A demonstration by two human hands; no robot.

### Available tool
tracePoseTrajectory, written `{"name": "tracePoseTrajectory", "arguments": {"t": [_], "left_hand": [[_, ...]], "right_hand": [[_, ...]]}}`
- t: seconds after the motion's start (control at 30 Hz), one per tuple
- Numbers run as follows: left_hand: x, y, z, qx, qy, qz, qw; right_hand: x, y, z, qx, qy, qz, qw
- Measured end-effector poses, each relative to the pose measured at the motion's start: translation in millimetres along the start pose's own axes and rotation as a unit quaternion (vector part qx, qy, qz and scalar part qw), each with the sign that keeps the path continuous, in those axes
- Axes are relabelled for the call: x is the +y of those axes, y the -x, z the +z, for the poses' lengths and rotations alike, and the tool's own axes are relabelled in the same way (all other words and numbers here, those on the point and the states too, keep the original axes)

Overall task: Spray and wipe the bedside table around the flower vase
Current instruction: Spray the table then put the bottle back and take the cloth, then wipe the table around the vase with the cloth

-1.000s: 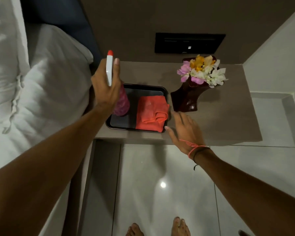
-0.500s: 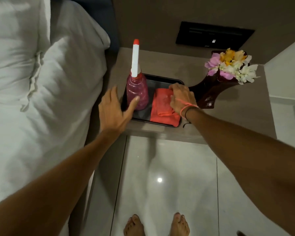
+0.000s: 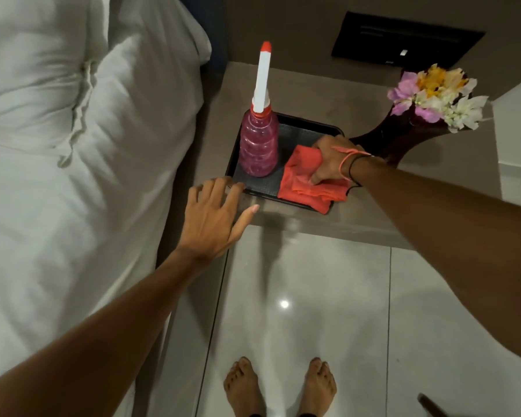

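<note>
A pink spray bottle (image 3: pixel 258 145) with a white nozzle stands upright in the left half of a black tray (image 3: pixel 309 127) on the brown bedside table (image 3: pixel 319 94). An orange cloth (image 3: pixel 301 185) lies folded in the tray's right half. My right hand (image 3: pixel 331 164) is closed on the cloth's top. My left hand (image 3: pixel 214 219) hovers open at the tray's front left corner, apart from the bottle. A dark vase (image 3: pixel 403 136) with pink, yellow and white flowers (image 3: pixel 437 97) stands just right of the tray.
A bed with white pillows and sheets (image 3: pixel 87 145) runs along the left of the table. A black wall panel (image 3: pixel 403 40) sits behind it. Glossy floor tiles (image 3: pixel 313 296) and my bare feet (image 3: pixel 280 386) are below.
My left hand set the bottle down in the tray, let go and drew back. My right hand moved from the table's front edge onto the cloth and closed on it.
</note>
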State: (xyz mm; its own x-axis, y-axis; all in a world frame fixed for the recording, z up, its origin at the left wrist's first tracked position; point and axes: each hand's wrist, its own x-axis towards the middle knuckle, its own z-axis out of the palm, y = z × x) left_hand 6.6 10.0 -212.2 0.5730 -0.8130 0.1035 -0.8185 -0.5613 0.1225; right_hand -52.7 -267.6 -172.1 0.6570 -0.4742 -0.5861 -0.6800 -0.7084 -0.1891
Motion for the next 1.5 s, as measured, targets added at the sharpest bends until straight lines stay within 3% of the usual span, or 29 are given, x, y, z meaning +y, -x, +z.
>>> {"name": "tracePoseTrajectory", "arguments": {"t": [0.13, 0.27, 0.37, 0.47, 0.6, 0.63, 0.7, 0.83, 0.9, 1.0, 1.1, 1.17, 1.2, 1.27, 1.33, 1.4, 1.5], "left_hand": [[23.1, -27.8, -22.2, 0.057, -0.009, 0.062, 0.996], [62.8, -55.3, -42.9, 0.111, 0.023, 0.103, 0.988], [108.8, -77.9, -58.7, 0.108, 0.041, 0.11, 0.987], [151.9, -102.2, -73.8, 0.099, 0.03, 0.117, 0.988], [197.3, -135.1, -84.1, 0.071, 0.018, 0.189, 0.979], [208.7, -144.7, -85.5, 0.064, 0.015, 0.211, 0.975], [225.0, -164.4, -85.3, 0.037, 0.01, 0.229, 0.973], [239.8, -206.2, -72.6, -0.04, -0.035, 0.221, 0.974], [240.9, -225.3, -60.5, -0.082, -0.051, 0.225, 0.969], [235.9, -249.2, -51.1, -0.086, -0.044, 0.226, 0.969], [227.5, -279.7, -53.6, -0.117, -0.028, 0.237, 0.964], [221.1, -303.1, -58.8, -0.151, -0.025, 0.257, 0.954], [217.5, -313.9, -60.9, -0.165, -0.018, 0.27, 0.948], [215.1, -326.1, -63.4, -0.175, -0.014, 0.292, 0.94], [215.2, -334.3, -63.8, -0.181, -0.017, 0.302, 0.936], [214.1, -339.6, -62.4, -0.19, -0.009, 0.297, 0.936], [213.1, -343.1, -59.6, -0.186, -0.002, 0.299, 0.936]], "right_hand": [[29.2, 30.9, 13.4, 0.105, -0.037, -0.013, 0.994], [65.9, 77.4, 32.3, 0.206, -0.297, -0.016, 0.932], [97.5, 111.9, 54.1, 0.25, -0.473, 0.01, 0.845], [116.2, 140.4, 71.8, 0.252, -0.628, 0.067, 0.733], [132.9, 154.6, 79.5, 0.189, -0.825, 0.136, 0.514], [137.9, 155.9, 77.8, 0.168, -0.851, 0.139, 0.477], [142.7, 156.5, 74.6, 0.162, -0.872, 0.142, 0.439], [149.4, 146.0, 63.4, 0.179, -0.882, 0.155, 0.406], [152.9, 134.5, 58.6, 0.202, -0.876, 0.167, 0.405], [151.8, 120.0, 48.6, 0.258, -0.849, 0.197, 0.417], [139.9, 100.5, 38.7, 0.371, -0.774, 0.242, 0.452], [123.0, 91.4, 29.7, 0.467, -0.713, 0.19, 0.488], [114.0, 85.9, 25.6, 0.506, -0.659, 0.158, 0.534], [105.9, 69.7, 27.3, 0.558, -0.465, 0.126, 0.676], [101.1, 48.6, 29.2, 0.537, -0.288, 0.114, 0.785], [92.5, 29.2, 36.4, 0.482, -0.185, 0.093, 0.852], [90.6, 13.5, 61.5, 0.425, -0.082, 0.096, 0.896]]}}
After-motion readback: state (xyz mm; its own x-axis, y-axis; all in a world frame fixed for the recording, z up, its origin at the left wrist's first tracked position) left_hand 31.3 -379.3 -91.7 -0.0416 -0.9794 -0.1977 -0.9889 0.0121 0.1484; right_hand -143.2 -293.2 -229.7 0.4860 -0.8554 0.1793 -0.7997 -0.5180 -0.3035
